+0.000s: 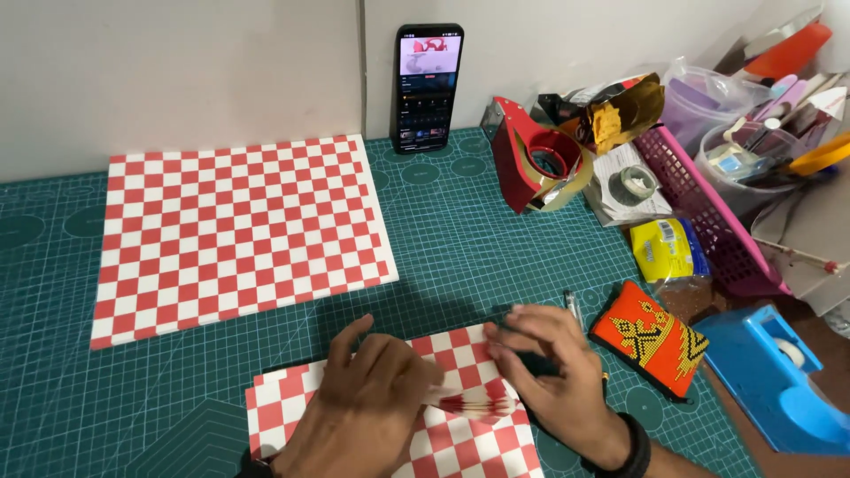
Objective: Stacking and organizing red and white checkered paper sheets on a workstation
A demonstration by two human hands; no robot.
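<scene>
Near the front edge of the desk (496,257), left hand (359,412) and right hand (558,372) pinch a partly pleated red-and-white checked paper (460,403), its fold begun but mostly flat, while a larger checked sheet (235,235) lies unfolded behind.

Left hand (359,407) curling palm-down over the checkered paper (460,438), fingertips pinching toward the right. Right hand (553,367) arching at that paper's right edge, fingers bending inward, wrist wearing a dark band.
</scene>
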